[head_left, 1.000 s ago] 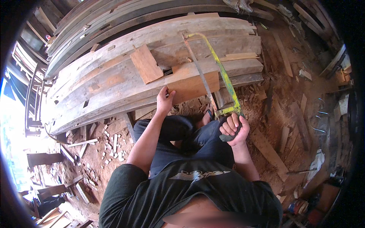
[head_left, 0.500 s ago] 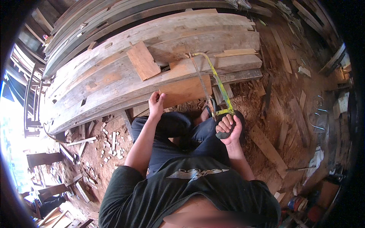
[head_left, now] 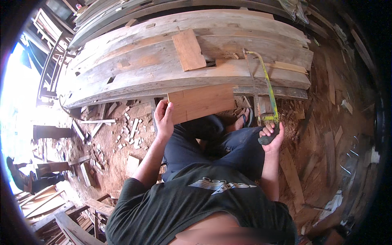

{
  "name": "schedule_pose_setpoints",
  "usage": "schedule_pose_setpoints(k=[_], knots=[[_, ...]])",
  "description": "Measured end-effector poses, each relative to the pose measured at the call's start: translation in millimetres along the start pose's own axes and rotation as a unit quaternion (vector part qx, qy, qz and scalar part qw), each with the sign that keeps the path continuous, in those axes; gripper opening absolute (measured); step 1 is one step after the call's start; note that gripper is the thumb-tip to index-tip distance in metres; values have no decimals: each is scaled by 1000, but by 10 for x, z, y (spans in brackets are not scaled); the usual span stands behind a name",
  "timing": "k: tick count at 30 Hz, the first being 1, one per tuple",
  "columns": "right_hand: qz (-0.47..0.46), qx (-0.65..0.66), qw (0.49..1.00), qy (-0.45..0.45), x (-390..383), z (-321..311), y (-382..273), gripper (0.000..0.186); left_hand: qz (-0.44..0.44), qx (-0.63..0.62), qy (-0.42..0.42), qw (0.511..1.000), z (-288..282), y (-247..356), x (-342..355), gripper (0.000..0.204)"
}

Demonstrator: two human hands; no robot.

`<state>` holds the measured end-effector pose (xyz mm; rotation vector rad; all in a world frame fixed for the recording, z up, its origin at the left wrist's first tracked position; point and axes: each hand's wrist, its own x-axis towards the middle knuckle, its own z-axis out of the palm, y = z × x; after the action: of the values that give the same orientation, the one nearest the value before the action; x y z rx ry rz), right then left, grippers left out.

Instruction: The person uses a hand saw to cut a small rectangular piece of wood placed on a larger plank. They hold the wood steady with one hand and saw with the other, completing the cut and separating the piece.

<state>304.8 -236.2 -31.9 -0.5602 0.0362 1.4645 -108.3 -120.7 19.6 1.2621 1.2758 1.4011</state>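
My left hand (head_left: 164, 119) pinches the left end of a flat brown wooden board (head_left: 206, 102), thumb on top. The board is held above my lap, in front of the bench, and thin lines cross its left part. In my right hand (head_left: 272, 136) is the dark handle of a hacksaw with a yellow-green frame (head_left: 270, 96). The saw points away from me, and its far end is over the bench. Its blade is to the right of the board and apart from it.
A bench of thick weathered planks (head_left: 139, 79) stretches across in front of me. A second brown board (head_left: 189, 50) and thin strips (head_left: 288, 66) lie on it. Small wood blocks (head_left: 133, 128) and sawdust cover the floor at left; loose planks (head_left: 292, 175) lie at right.
The board has come away from the saw and the bench edge, moving left and toward me in my left hand. The hacksaw has shifted right, still in my right hand. My view has turned.
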Motion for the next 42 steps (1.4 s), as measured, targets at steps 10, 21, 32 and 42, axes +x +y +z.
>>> schedule_pose_setpoints(k=[10,21,32,42], knots=[[-90,-148,961,214,71,-24,78,41,-15,-153,-30,988,330,510,-36,12],[-291,-342,885,120,-117,446,6,38,-41,-215,-23,975,294,482,-64,17],[-135,-177,974,48,1451,451,295,55,-170,-250,0,953,434,534,-201,11],[-52,-315,937,143,1850,156,305,82,-191,-299,-8,935,474,489,-347,20]])
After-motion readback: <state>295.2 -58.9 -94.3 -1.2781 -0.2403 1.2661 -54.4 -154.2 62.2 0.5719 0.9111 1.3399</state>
